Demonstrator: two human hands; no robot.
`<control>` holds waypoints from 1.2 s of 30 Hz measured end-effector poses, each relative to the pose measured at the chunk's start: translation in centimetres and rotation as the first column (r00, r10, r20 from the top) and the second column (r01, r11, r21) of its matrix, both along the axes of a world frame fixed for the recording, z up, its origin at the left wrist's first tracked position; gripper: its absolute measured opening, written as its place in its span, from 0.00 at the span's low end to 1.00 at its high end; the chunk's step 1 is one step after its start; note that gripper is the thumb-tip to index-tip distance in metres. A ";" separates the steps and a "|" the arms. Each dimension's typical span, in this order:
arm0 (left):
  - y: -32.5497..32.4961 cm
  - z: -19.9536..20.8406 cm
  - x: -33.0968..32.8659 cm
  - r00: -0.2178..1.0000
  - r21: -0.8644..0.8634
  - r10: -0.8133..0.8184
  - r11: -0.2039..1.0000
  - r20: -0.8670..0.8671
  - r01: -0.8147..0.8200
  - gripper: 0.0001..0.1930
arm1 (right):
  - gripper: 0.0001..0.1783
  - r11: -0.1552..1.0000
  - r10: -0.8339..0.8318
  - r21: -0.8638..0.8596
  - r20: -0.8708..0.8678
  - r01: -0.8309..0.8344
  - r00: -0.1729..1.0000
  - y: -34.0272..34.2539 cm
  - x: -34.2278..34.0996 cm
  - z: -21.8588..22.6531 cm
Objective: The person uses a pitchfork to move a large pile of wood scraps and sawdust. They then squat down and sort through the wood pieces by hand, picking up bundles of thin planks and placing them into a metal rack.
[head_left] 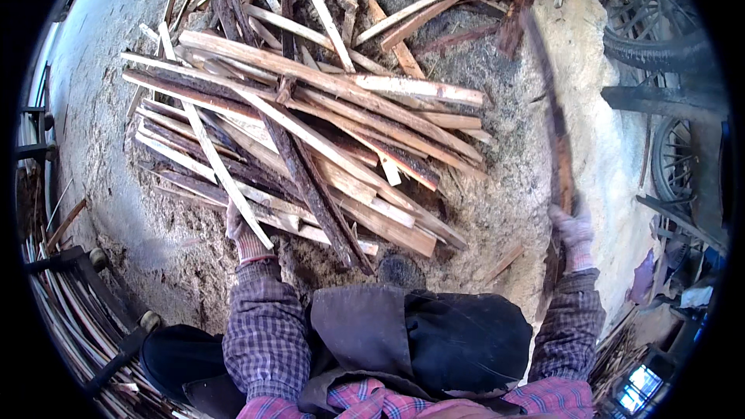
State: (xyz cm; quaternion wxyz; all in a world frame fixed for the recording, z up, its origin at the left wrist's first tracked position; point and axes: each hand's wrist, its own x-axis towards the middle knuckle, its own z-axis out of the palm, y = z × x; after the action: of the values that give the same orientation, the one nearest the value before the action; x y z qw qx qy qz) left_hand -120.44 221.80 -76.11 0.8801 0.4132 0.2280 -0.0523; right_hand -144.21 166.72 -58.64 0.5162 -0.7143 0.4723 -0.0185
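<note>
My left hand [237, 229], in a pale glove, is at the near left edge of a pile of rough wood strips [349, 167]. It is closed around a thin pale wood strip [206, 136] that slants over the pile; its fingertips are partly hidden. To the right, my gloved right hand [574, 233] grips a long, dark, bark-edged wood strip [560, 136]. This piece stretches from beside my right forearm to the far scrap wood, apart from the pile, and is slightly blurred. A dark bark-covered slat [310, 186] lies across the pile's other pieces.
More loose wood strips [403, 0] lie tangled at the far side. Sawdust [512, 209] covers the ground around the pile. Spoked wheels [671, 159] and dark bars stand at the right. At the left, a rack [85, 302] holds many thin strips. A short offcut [504, 261] lies near my knee.
</note>
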 end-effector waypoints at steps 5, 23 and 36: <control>0.4 0.1 0.1 0.998 -0.186 -0.046 0.981 0.035 0.051 0.21 | 0.44 0.922 0.363 -0.237 0.251 -0.307 0.897 4.3 13.9 3.7; -2.0 6.3 -0.1 0.933 -0.039 0.042 0.997 -0.358 -0.060 0.30 | 0.38 0.576 0.816 0.052 -0.092 -0.816 0.570 14.4 43.9 -8.1; -2.6 6.1 0.5 0.948 0.292 -0.302 0.901 -0.104 0.319 0.19 | 0.38 0.663 0.718 0.014 -0.295 -0.748 0.631 18.1 42.9 -5.6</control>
State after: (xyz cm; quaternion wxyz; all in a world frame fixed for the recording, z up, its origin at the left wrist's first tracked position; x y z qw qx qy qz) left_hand -119.95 219.16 -69.99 0.7792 0.5736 0.1891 -0.1676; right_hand -101.27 184.83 -64.21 0.3681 -0.8667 0.2059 0.2666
